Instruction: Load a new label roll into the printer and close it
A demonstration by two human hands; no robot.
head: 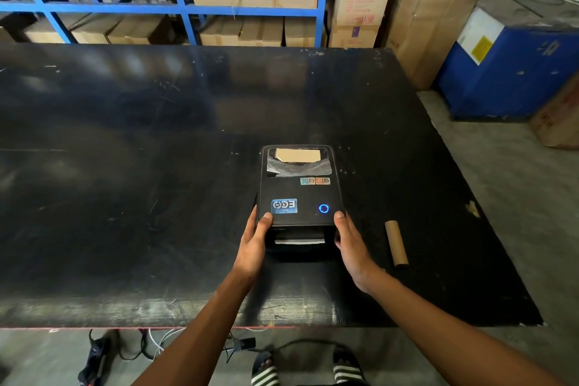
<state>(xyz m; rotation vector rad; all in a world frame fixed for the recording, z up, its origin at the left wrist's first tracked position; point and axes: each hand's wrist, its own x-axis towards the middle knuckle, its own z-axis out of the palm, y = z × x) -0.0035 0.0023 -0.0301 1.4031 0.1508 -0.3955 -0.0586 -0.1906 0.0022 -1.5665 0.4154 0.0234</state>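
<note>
Striped black-and-white sandals (pixel 313 368) are showing at six o'clock, on the grey floor beside a tangle of black and white cables (pixel 163 343) lying under the table edge. Two bare forearms are reaching up from there to the black box-shaped label printer (pixel 299 188), which is sitting on the scuffed black table top (pixel 125 166) a little toward four o'clock of its middle.

At the printer's near left corner, the left hand (pixel 252 247) is gripping it with the thumb lying on top of the lid and the fingers hidden along the side. Opposite it, the right hand (pixel 351 247) is cupping the near right corner in the same way, thumb tip pressing just beside the glowing blue ring button (pixel 323 208). Both hands are partly curled around the casing, neither spread wide nor fisted.

Its long axis is running from six to twelve o'clock, with the paper slot facing six o'clock, toward the person. A strip of white label paper (pixel 299 241) is showing in that slot. The lid is lying down, and through its clear window at the far end a brownish roll (pixel 297 155) is visible.

At three o'clock of the right hand, apart from it, a bare brown cardboard tube (pixel 396 243) is lying on the table, roughly parallel to the printer.
</note>
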